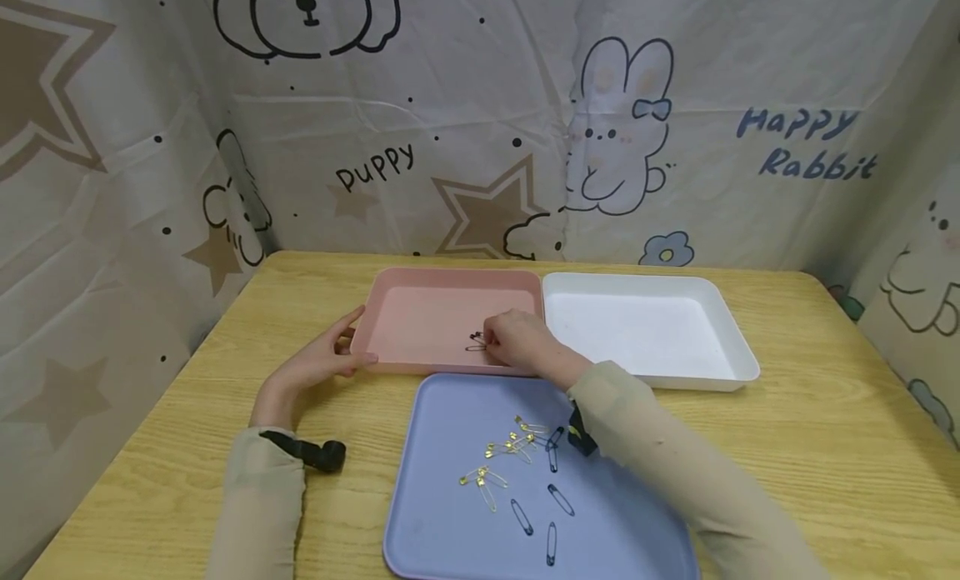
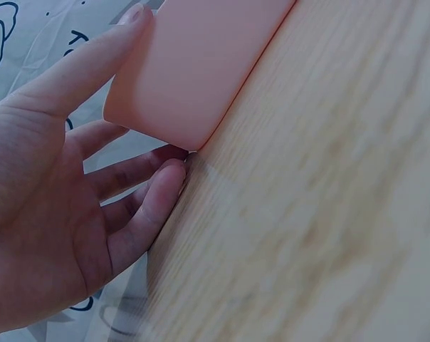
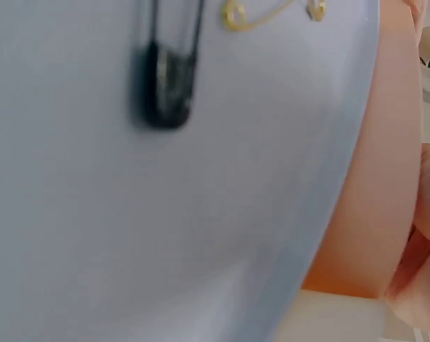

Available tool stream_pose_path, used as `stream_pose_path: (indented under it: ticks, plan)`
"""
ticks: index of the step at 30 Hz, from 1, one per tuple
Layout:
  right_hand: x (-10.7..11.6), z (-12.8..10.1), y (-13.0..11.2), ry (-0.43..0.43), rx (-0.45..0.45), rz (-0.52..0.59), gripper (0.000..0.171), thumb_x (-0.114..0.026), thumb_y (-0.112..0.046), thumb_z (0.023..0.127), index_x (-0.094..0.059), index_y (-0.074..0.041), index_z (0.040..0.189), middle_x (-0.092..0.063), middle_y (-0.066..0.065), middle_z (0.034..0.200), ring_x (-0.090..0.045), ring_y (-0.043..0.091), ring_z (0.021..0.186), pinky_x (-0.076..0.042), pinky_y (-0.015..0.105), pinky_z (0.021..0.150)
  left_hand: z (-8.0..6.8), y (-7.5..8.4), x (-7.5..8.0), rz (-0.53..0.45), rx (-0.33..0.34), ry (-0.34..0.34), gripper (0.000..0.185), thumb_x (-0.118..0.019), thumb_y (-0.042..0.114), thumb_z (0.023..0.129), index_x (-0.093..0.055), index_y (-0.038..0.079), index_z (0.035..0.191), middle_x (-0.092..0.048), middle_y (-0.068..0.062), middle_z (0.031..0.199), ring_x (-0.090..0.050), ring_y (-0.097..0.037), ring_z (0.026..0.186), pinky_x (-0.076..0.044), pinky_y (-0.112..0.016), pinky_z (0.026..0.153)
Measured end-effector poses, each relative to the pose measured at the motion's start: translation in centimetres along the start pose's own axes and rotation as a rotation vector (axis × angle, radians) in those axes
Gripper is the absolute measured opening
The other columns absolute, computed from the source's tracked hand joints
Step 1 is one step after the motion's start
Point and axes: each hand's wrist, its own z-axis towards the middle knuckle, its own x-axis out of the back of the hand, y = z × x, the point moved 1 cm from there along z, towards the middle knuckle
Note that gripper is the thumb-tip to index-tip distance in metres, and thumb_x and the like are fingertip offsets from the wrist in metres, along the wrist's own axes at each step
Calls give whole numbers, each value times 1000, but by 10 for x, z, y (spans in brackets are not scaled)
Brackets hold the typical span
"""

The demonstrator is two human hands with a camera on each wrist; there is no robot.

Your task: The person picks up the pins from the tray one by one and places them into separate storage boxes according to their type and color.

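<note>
At the left end of the pink tray (image 1: 420, 313), my left hand (image 1: 318, 359) holds the front corner, thumb on the front wall and fingers round the side. The left wrist view shows this hand (image 2: 72, 185) around the corner of the tray (image 2: 193, 64). My right hand (image 1: 521, 340) reaches down inside the pink tray near its front right corner, fingers bent. Black safety pins (image 1: 476, 347) show right beside its fingers; the fingertips are hidden, so I cannot tell whether they pinch one. Only part of the right hand (image 3: 428, 235) appears in the right wrist view.
A blue tray (image 1: 435, 530) lies in front, bearing gold safety pins (image 1: 483, 480) and several black safety pins (image 1: 561, 499). The white tray (image 1: 637, 326) stands against the pink tray's right side. All rest on a wooden table (image 1: 810, 413) before a printed curtain (image 1: 465, 105).
</note>
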Motion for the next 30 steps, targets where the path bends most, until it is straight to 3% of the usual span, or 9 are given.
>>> stream_pose_path:
  ticks: [8, 22, 30]
  plan:
    - [14, -12, 2, 14, -5, 26, 8, -67, -18, 79, -66, -12, 83, -65, 0, 80, -53, 12, 67, -46, 29, 62, 1, 3, 0, -10, 9, 8, 88, -67, 28, 82, -6, 26, 147, -35, -19, 128, -44, -24, 98, -45, -30, 77]
    - [26, -36, 4, -19, -6, 29, 14, -69, -21, 80, -67, -12, 90, -65, -1, 84, -55, 11, 70, -48, 28, 66, 0, -2, 1, 17, -5, 12, 91, -68, 26, 81, -6, 25, 147, -34, -20, 130, -46, -21, 93, -46, -29, 71]
    - [30, -57, 10, 25, 25, 9, 12, -69, -16, 79, -66, -13, 90, -65, -1, 81, -55, 11, 67, -46, 25, 60, 0, 0, 0, 10, 6, 7, 90, -68, 26, 81, -6, 26, 147, -34, -19, 129, -46, -23, 94, -45, -29, 73]
